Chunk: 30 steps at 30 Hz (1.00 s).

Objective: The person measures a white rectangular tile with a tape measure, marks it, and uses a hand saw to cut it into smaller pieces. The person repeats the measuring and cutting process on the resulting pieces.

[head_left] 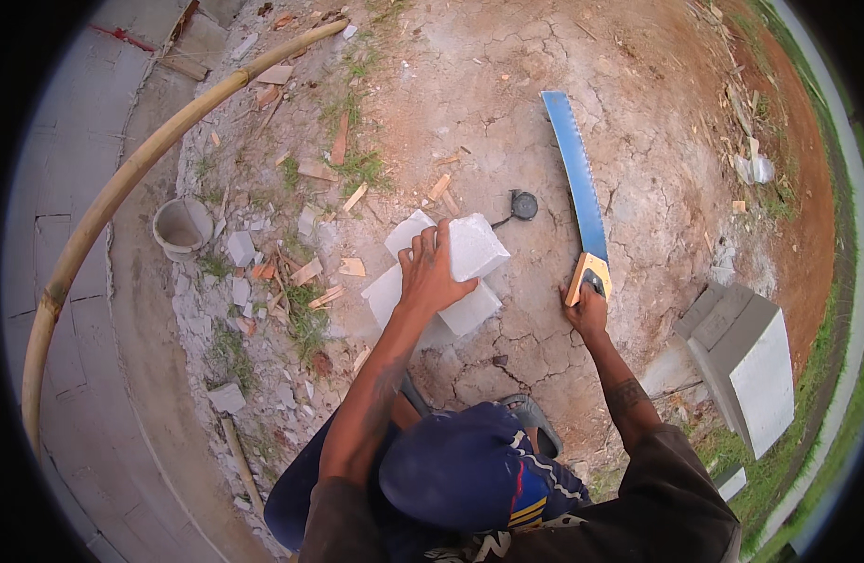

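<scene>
My left hand (pixel 432 277) grips a white lightweight concrete block (pixel 479 244), thumb on its near side and fingers bent over its far side. That block lies crosswise over another white block (pixel 471 311) on the ground. Out to the right, my right hand (pixel 587 308) is closed round the wooden handle of a handsaw (pixel 578 178). Its long blue blade points away from me, toothed edge to the right, apart from the blocks. A black tape measure (pixel 523 205) lies just beyond the blocks, between them and the saw.
A bamboo pole (pixel 113 208) arches along the left, near a dirty whitish bucket (pixel 205 223) and a block wall (pixel 61 281). Wood scraps (pixel 317 171) and block fragments (pixel 240 248) litter the cracked ground. Larger grey-white blocks (pixel 758 375) stand at the right.
</scene>
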### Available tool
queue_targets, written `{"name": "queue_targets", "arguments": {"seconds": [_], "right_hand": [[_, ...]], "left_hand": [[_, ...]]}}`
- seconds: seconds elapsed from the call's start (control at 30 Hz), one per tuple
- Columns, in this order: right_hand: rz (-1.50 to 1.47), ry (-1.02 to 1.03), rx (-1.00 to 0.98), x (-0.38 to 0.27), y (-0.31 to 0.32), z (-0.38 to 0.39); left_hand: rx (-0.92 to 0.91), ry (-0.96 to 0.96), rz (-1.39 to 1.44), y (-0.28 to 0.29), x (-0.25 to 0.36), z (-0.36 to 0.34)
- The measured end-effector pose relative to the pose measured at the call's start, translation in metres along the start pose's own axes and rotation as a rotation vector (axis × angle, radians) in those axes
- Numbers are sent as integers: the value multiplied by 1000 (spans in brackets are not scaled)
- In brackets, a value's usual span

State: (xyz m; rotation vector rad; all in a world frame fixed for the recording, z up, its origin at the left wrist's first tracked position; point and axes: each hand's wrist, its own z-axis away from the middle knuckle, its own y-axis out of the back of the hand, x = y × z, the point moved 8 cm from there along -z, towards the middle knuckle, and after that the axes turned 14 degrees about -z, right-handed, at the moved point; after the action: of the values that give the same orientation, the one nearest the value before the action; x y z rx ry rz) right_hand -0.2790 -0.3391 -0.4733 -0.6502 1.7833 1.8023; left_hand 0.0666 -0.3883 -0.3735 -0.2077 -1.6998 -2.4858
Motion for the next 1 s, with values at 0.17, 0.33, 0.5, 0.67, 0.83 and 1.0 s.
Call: {"name": "queue_targets", "arguments": {"seconds": [0.17, 0.33, 0.5, 0.67, 0.83, 1.0], "right_hand": [[-143, -160, 48, -37, 50, 3], [-289, -188, 1, -140, 93, 51], [-361, -144, -215, -201, 101, 71], [-463, -101, -309, -218, 88, 79], [-475, -166, -358, -219, 80, 92], [-557, -272, -498, -208, 85, 90]], "left_hand": [[116, -58, 65, 6, 1, 6], [165, 139, 293, -13, -18, -18], [246, 73, 241, 4, 6, -5], [265, 53, 92, 14, 15, -1], [329, 92, 101, 12, 17, 0], [326, 134, 90, 14, 15, 1]]}}
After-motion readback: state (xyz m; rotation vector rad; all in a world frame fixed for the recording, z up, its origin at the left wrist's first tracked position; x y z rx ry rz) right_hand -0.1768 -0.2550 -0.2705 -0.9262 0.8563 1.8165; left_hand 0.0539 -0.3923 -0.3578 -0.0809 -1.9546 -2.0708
